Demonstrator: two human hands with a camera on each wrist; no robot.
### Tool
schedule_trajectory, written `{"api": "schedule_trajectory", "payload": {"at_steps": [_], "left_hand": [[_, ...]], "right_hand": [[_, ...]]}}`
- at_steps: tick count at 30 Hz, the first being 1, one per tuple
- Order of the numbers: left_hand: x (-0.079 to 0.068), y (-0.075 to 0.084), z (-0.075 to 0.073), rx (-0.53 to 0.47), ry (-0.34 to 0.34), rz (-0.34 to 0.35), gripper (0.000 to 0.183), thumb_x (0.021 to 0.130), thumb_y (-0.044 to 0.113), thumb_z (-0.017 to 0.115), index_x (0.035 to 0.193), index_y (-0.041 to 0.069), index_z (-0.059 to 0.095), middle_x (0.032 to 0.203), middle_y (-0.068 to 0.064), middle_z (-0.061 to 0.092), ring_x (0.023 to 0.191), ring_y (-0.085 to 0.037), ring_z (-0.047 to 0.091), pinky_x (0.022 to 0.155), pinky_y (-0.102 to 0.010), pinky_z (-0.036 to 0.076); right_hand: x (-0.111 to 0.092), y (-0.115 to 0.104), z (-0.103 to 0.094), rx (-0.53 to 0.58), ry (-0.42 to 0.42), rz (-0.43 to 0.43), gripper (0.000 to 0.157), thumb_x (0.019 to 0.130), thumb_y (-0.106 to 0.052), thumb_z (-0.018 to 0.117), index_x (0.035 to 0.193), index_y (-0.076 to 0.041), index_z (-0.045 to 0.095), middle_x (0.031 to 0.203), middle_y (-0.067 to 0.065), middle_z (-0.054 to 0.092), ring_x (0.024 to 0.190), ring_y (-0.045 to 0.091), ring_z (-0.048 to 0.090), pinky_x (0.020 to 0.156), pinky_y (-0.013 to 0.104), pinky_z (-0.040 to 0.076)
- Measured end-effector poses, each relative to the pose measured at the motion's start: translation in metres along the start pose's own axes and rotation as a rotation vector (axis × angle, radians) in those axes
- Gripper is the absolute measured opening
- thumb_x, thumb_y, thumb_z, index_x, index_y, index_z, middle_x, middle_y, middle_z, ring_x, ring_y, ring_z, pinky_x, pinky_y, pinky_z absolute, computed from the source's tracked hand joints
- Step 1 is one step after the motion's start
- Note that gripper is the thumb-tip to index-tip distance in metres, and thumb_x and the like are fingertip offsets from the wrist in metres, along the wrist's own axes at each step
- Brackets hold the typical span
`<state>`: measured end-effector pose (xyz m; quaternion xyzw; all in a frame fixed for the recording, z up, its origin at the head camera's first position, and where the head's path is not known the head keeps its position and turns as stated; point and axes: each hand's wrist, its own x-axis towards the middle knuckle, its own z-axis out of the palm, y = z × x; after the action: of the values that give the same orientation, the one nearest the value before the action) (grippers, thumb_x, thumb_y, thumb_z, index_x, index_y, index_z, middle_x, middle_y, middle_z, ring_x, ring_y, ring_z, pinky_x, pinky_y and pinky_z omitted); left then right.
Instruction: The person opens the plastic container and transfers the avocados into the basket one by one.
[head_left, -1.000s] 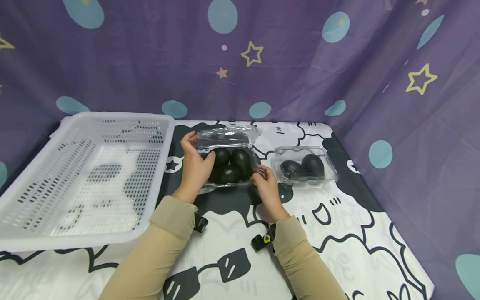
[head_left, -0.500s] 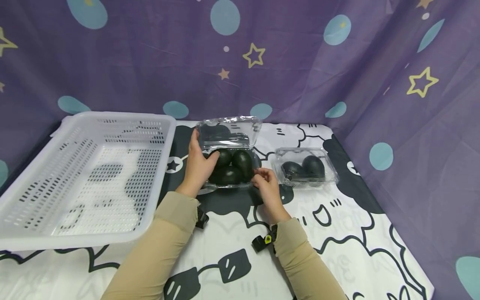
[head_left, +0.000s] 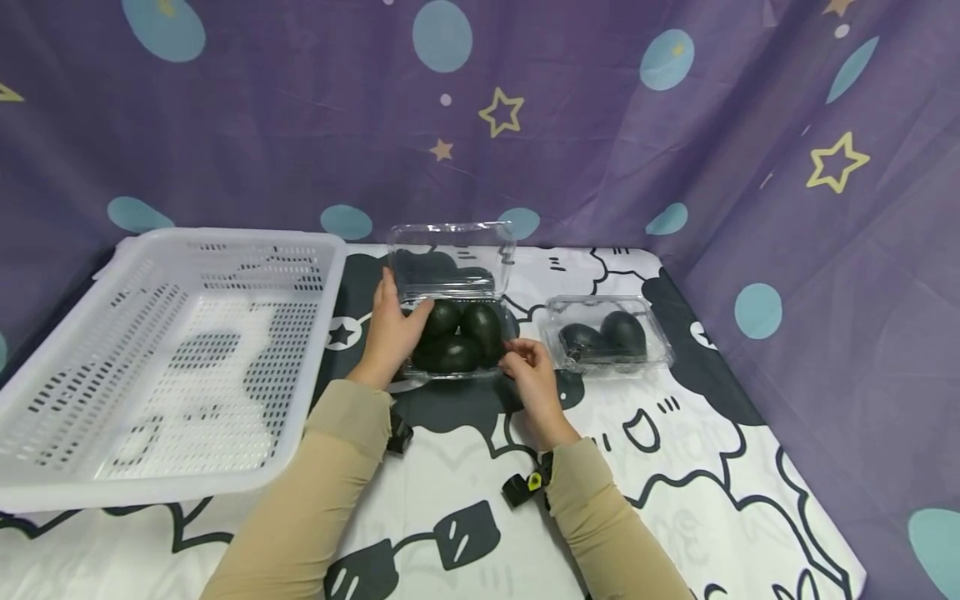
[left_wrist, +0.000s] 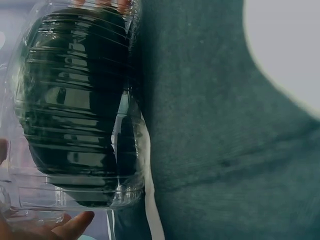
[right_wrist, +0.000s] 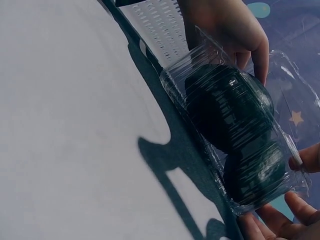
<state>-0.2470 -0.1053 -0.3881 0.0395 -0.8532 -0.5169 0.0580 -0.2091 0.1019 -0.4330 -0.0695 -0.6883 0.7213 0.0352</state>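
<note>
Basket (head_left: pixel 172 367), two clamshells (head_left: pixel 453 333) on tablecloth (head_left: pixel 675 467)

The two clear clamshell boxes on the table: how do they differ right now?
The near clamshell has its lid standing open and both hands on it, the left hand and the right hand; the far clamshell is closed and untouched. The near one shows three dark avocados, the far one two. Both are clear plastic, resting on the tablecloth.

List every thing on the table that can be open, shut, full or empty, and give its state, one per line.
Near clamshell box: open, lid stood up, three dark avocados inside.
Second clamshell box: lid down, two dark avocados inside.
White basket: empty.
Left hand: holds the open box's left side.
Right hand: pinches its front right corner.
</note>
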Motion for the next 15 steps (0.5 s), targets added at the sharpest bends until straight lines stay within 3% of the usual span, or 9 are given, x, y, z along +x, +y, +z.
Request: {"api": "schedule_trajectory", "payload": {"at_steps": [6,11,15], "left_hand": [[0.0014,-0.0025,-0.0009,0.016,-0.034,-0.036,0.089,0.100,0.042,0.051,0.159,0.012,-0.009,0.166,-0.020,-0.001,0.153,-0.037,0.008,0.123,-0.053,0.016],[0.0024,-0.0056,-0.0002,0.045,-0.042,-0.028,0.085,0.101,0.040,0.051,0.158,0.002,0.001,0.165,-0.023,0.006,0.153,-0.039,0.012,0.123,-0.053,0.018],[0.0030,-0.0094,0.0007,0.090,-0.083,-0.069,0.083,0.101,0.045,0.048,0.158,-0.001,0.008,0.164,-0.023,0.010,0.152,-0.039,0.015,0.122,-0.053,0.019]], "right_hand": [[-0.0001,-0.0003,-0.0003,0.000,-0.004,0.005,0.037,0.085,-0.003,0.053,0.121,0.005,0.053,0.112,0.015,0.061,0.080,0.004,0.058,0.077,0.018,0.049],[-0.0006,-0.0002,-0.0004,-0.018,-0.004,0.008,0.036,0.085,-0.005,0.053,0.120,0.004,0.054,0.115,0.017,0.062,0.081,0.004,0.058,0.078,0.019,0.049],[-0.0009,-0.0005,-0.0004,-0.020,0.000,0.005,0.035,0.085,-0.005,0.054,0.119,0.004,0.054,0.116,0.017,0.063,0.081,0.004,0.058,0.078,0.019,0.049]]}}
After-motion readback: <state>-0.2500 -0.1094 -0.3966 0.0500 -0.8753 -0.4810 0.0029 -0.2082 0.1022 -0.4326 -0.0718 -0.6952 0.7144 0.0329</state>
